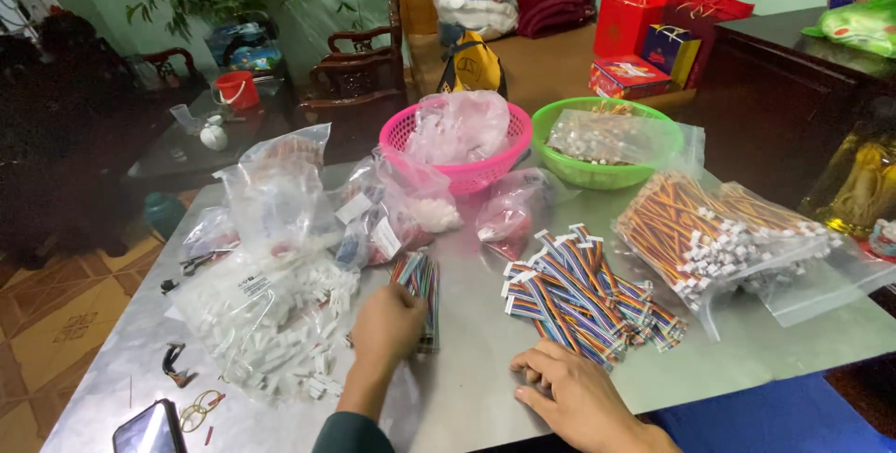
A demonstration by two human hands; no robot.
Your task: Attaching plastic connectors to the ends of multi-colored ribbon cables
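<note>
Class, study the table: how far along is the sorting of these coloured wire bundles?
Done: a pile of loose wire bundles lies fanned out. In hand: the left hand touches one bundle; the right hand rests flat. Left: the bagged wires remain unopened.

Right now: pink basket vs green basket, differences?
The pink basket holds a puffed clear bag of pale parts; the green basket holds a flatter bag of small wired connectors. The pink basket stands left, behind the bag pile; the green basket stands right, behind the bagged wires. Both are round slotted plastic, upright on the table.
</note>
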